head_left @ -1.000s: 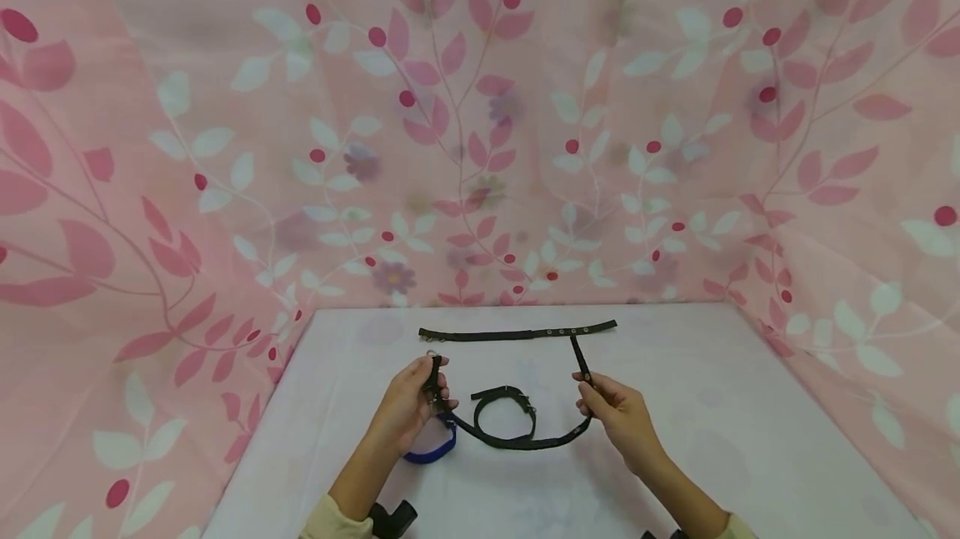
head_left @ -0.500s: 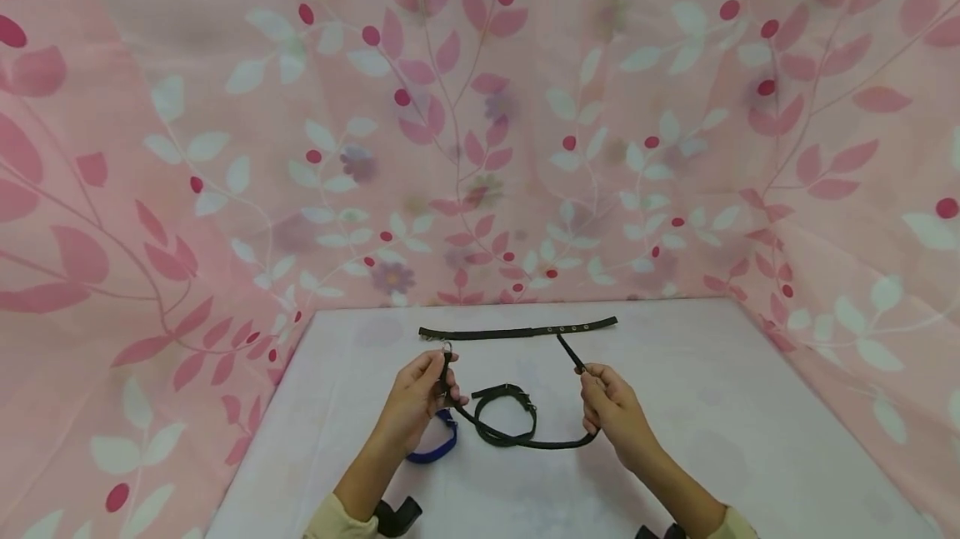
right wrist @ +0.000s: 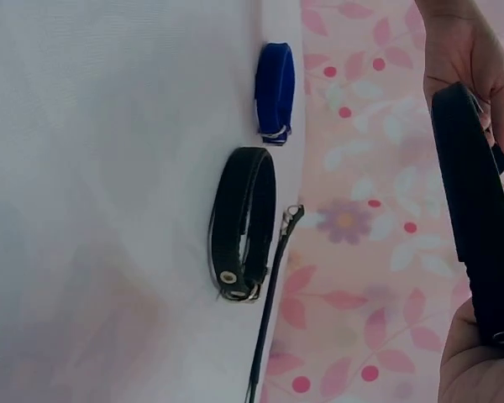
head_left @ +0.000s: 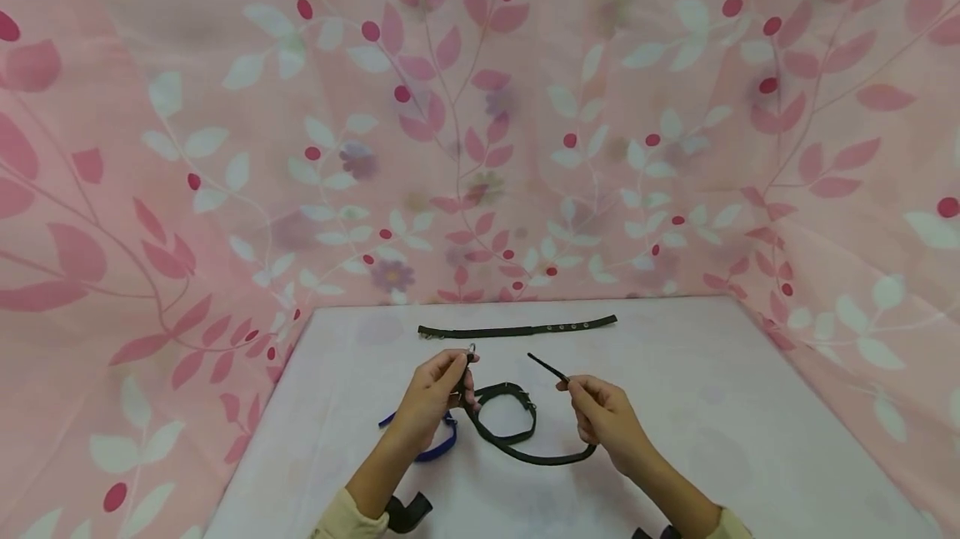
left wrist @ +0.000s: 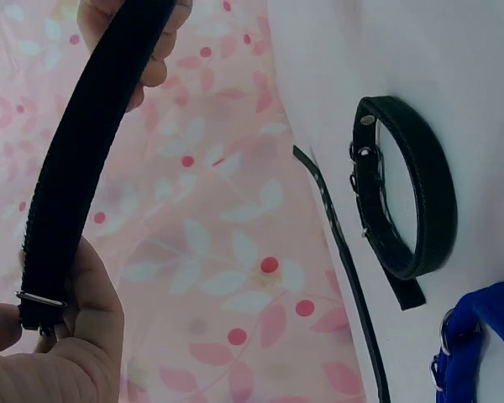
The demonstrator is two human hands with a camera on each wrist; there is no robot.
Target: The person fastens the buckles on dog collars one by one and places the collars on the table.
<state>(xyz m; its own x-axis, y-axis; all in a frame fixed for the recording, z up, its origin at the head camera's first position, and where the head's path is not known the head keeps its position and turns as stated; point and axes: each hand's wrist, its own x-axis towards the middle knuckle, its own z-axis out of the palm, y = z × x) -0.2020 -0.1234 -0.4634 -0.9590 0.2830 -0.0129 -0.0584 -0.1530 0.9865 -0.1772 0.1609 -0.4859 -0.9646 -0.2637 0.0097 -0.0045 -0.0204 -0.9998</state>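
Observation:
Both hands hold up one black buckle collar (head_left: 542,461), its middle sagging in a curve between them. My left hand (head_left: 433,397) pinches the buckle end, where a metal ring sticks up past the fingertips. My right hand (head_left: 609,421) grips the other end between thumb and fingers, and the narrow tip points up and left. Behind the held strap, a second black collar (head_left: 534,416) stands buckled in a loop on the table. A blue collar (head_left: 441,450) lies partly hidden behind the left forearm. In the left wrist view, a metal bar (left wrist: 42,299) crosses the held strap.
A third black collar (head_left: 487,333) lies stretched out near the far edge of the white table (head_left: 712,439), eyelets toward the right. Pink leaf-patterned cloth (head_left: 480,147) hangs behind and on both sides. Dark devices (head_left: 408,513) sit at the wrists.
My left hand has moved right with the buckle end. The strap's free tip has swung from upright to pointing left, and the sag has deepened. More of the blue collar shows.

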